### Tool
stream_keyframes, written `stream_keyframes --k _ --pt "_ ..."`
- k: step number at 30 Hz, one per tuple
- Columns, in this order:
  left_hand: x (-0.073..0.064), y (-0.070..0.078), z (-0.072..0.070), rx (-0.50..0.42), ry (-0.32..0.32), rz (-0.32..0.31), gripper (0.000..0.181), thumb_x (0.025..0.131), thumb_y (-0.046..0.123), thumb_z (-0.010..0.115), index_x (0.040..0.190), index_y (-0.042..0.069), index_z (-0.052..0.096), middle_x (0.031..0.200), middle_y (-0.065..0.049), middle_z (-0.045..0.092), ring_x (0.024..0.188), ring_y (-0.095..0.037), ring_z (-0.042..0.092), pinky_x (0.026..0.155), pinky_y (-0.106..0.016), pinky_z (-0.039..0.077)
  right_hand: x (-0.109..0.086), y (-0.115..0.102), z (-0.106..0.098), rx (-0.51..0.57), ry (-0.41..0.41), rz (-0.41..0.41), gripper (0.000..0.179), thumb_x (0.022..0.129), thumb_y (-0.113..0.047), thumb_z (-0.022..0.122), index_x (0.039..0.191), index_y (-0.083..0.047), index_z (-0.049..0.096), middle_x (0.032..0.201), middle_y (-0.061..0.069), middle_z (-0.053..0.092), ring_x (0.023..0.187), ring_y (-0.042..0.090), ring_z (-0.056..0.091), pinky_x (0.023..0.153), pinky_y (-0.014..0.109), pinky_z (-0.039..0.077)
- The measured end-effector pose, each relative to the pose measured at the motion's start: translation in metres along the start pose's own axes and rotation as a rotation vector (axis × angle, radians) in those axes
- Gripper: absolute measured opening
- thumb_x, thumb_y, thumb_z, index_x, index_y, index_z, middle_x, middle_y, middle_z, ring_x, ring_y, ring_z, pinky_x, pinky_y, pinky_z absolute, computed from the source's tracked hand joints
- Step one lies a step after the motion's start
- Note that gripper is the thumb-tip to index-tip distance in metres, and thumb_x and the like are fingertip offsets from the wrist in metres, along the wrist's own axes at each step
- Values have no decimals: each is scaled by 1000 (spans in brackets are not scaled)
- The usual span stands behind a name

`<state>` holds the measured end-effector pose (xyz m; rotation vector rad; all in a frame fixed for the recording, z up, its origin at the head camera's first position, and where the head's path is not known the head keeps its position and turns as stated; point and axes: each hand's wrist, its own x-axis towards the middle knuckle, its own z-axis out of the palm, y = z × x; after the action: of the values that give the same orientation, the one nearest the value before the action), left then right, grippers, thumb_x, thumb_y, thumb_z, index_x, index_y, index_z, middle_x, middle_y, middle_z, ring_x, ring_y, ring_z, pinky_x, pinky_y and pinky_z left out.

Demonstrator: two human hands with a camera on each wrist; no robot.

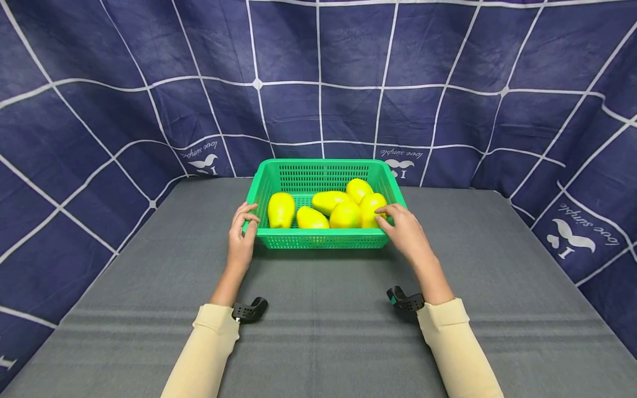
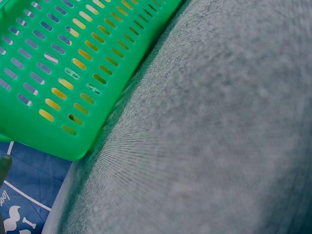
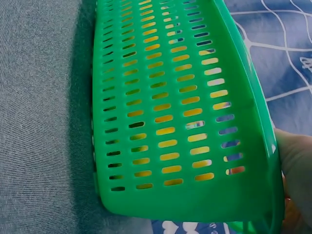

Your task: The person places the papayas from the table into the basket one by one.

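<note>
A green plastic basket (image 1: 323,232) with slotted walls stands on the grey cloth surface in the head view. Several yellow mangoes (image 1: 281,210) lie in it, mostly toward its right half. At the basket's front left corner my left hand (image 1: 243,235) grips the rim, its fingertips bent over the edge. My right hand (image 1: 405,229) holds the front right corner; thumb and index finger reach over the rim beside a mango (image 1: 370,209). In the right wrist view, part of that hand (image 3: 297,158) lies along the basket's rim. Only a dark fingertip (image 2: 5,166) shows in the left wrist view.
A dark blue cloth (image 1: 348,116) with white grid lines hangs behind the basket and along both sides. The grey cloth (image 1: 318,309) spreads in front of the basket and to either side. Both wrists wear black straps (image 1: 251,309) with small devices.
</note>
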<state>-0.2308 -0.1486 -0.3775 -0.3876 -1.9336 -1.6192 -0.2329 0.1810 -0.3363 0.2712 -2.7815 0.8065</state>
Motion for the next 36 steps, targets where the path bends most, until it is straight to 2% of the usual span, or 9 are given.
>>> stream_keyframes --k 9,15,18,23,27,31,36 --pt "-2 1 -2 1 5 -5 15 85 -4 42 84 -16 50 122 -31 48 132 -39 28 112 -49 17 -1 4 -7 96 66 -19 30 90 -24 53 113 -7 60 112 13 58 107 29 53 93 47 41" --pt "-3 1 0 0 -1 11 15 85 -4 42 84 -16 51 121 -32 48 131 -42 27 112 -51 17 -7 10 -21 159 149 -1 30 93 -26 48 113 -7 60 109 13 58 105 30 52 93 48 40" --pt "-2 1 3 1 -8 25 16 86 -4 42 84 -17 50 122 -33 48 131 -43 27 111 -52 17 -7 15 -31 157 185 4 32 94 -27 45 113 -6 60 109 14 58 105 31 51 93 48 39" --pt "4 2 4 2 -2 35 17 87 -2 42 86 -18 50 122 -32 47 132 -41 27 111 -52 16 -1 21 -52 90 242 -32 32 94 -26 44 111 -4 60 106 16 58 102 32 53 89 49 40" --pt "5 2 4 -2 -16 18 17 87 -2 43 86 -17 51 123 -32 47 133 -40 25 112 -51 16 -5 28 -66 6 260 -8 33 93 -27 44 114 -5 59 110 17 57 104 32 51 84 51 40" --pt "4 3 2 -1 -11 12 16 87 -2 43 86 -17 51 123 -31 47 133 -40 26 112 -50 16 -11 38 -73 -104 228 4 42 92 -35 45 123 -7 53 124 18 50 114 36 45 92 55 34" --pt "2 3 -1 5 -11 12 17 87 -2 43 86 -17 50 123 -32 47 133 -40 26 112 -50 17 -17 49 -77 -236 172 -18 58 90 -45 47 136 -10 40 139 21 37 126 44 33 105 60 19"
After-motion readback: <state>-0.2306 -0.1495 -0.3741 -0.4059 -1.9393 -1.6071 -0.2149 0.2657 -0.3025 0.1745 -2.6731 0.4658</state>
